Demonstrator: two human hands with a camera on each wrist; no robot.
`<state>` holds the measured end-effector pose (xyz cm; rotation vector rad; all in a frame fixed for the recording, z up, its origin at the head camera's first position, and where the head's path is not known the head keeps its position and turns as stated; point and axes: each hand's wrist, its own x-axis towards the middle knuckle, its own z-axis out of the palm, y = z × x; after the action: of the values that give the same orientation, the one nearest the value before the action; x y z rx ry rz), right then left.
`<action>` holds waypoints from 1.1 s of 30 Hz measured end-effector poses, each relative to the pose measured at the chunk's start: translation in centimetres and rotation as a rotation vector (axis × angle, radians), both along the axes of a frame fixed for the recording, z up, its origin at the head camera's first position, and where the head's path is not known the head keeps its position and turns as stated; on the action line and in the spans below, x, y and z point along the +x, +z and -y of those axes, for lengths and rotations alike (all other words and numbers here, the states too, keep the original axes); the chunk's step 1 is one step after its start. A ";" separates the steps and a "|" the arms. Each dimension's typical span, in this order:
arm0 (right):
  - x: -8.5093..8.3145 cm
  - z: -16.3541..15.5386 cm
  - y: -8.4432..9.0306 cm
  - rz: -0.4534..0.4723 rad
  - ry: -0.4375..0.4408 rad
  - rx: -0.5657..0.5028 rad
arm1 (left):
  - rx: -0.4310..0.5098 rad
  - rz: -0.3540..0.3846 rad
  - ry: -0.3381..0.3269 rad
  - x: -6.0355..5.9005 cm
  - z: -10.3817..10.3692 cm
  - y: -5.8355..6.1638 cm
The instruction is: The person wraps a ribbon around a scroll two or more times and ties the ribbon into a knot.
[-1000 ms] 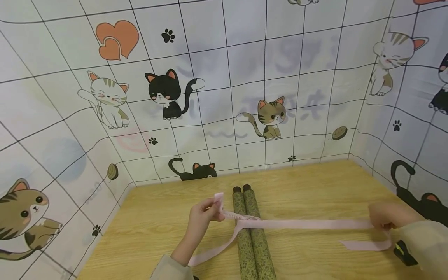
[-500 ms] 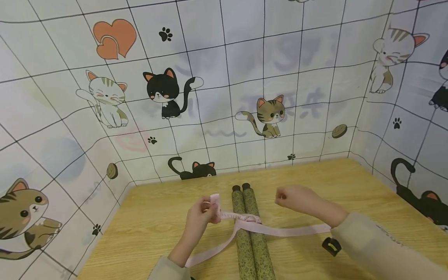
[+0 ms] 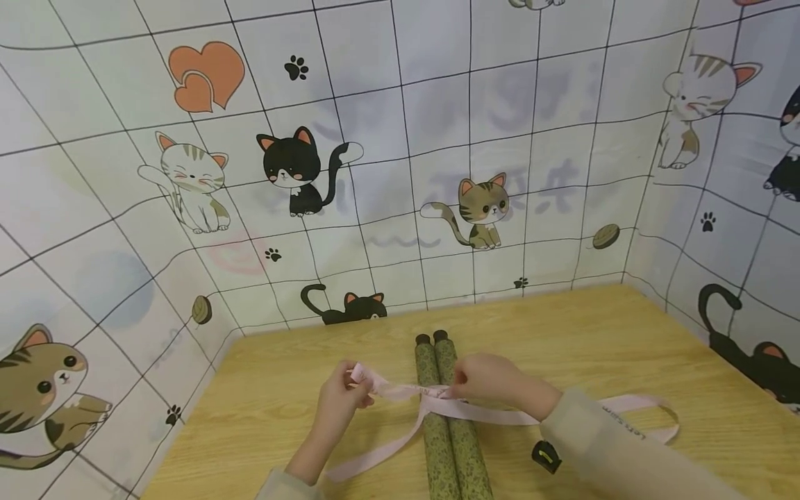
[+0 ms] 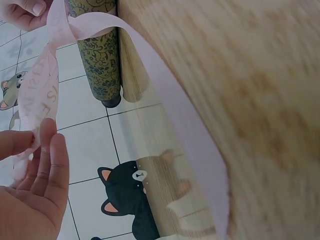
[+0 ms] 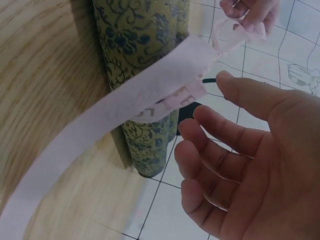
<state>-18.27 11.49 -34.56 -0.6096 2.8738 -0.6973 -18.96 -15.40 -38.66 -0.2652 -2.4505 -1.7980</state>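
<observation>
Two rolled scrolls (image 3: 440,444), covered in green-gold floral cloth with dark end knobs, lie side by side on the table. A pink ribbon (image 3: 481,414) with printed lettering is wrapped and crossed around them. To the left, my left hand (image 3: 340,399) pinches a lettered stretch of the ribbon (image 4: 42,95), raised off the scrolls. My right hand (image 3: 494,378) is over the right scroll, right beside the crossing. In the right wrist view, its thumb and loosely bent fingers (image 5: 232,125) are apart, with the ribbon just past their tips.
One ribbon tail (image 3: 375,458) runs down to the left on the wooden table (image 3: 275,389); the other curls in a loop (image 3: 650,401) beyond the right sleeve. A small black device (image 3: 546,456) is under the right wrist. Cat-print cloth (image 3: 387,229) walls the table's back and sides.
My right hand has let go of the ribbon's right tail and come left to the crossing. My left hand has shifted slightly left and down with its ribbon.
</observation>
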 end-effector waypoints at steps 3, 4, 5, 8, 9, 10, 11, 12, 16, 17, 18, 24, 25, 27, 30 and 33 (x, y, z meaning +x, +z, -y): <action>0.0 0.4 -0.2 -0.002 0.000 0.017 | -0.078 -0.013 -0.005 0.1 0.4 -0.1; 0.0 0.5 -0.2 -0.005 -0.002 0.026 | -0.117 -0.021 -0.005 0.2 0.5 -0.2; 0.0 0.6 -0.3 -0.008 -0.002 0.030 | -0.151 -0.024 -0.003 0.2 0.6 -0.3; 0.0 0.6 -0.4 -0.021 -0.005 0.030 | -0.235 -0.016 0.016 0.3 0.7 -0.6; 0.0 0.6 -0.4 -0.025 -0.004 0.024 | -0.264 -0.014 0.025 0.3 0.8 -0.6; 0.0 0.5 -0.5 -0.031 -0.003 0.018 | -0.289 -0.009 0.034 0.4 0.8 -0.6; -0.1 0.4 -0.6 -0.037 -0.002 0.011 | -0.316 -0.012 0.042 0.4 0.8 -0.6; -0.1 0.4 -0.6 -0.043 -0.002 0.005 | -0.351 -0.030 0.056 0.5 0.7 -0.6; -0.2 0.4 -1.0 -0.067 -0.009 -0.005 | -0.567 -0.306 0.109 0.9 -0.7 -0.6; -0.2 0.5 -1.1 -0.074 -0.014 -0.004 | -0.620 -0.409 0.100 1.0 -1.3 -0.7; -0.3 0.6 -1.2 -0.083 -0.018 -0.002 | -0.674 -0.510 0.083 1.1 -2.0 -0.7; -0.2 1.0 -1.2 -0.134 -0.063 0.022 | -0.944 -0.840 -0.128 1.5 -6.6 -0.8; -0.2 1.0 -1.2 -0.141 -0.066 0.023 | -0.986 -0.854 -0.134 1.5 -7.1 -0.8; -0.1 1.1 -1.1 -0.144 -0.061 0.012 | -1.041 -0.858 -0.142 1.4 -7.8 -0.7; 0.0 1.1 -1.1 -0.145 -0.051 -0.015 | -1.063 -0.833 -0.153 1.4 -8.3 -0.7; 0.2 0.9 -1.2 -0.144 -0.047 -0.034 | -1.022 -0.792 -0.173 1.5 -8.4 -0.7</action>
<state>-18.07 10.62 -35.79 -0.6229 3.0236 -0.7400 -17.46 -7.02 -39.40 -1.0167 -2.4424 -0.1576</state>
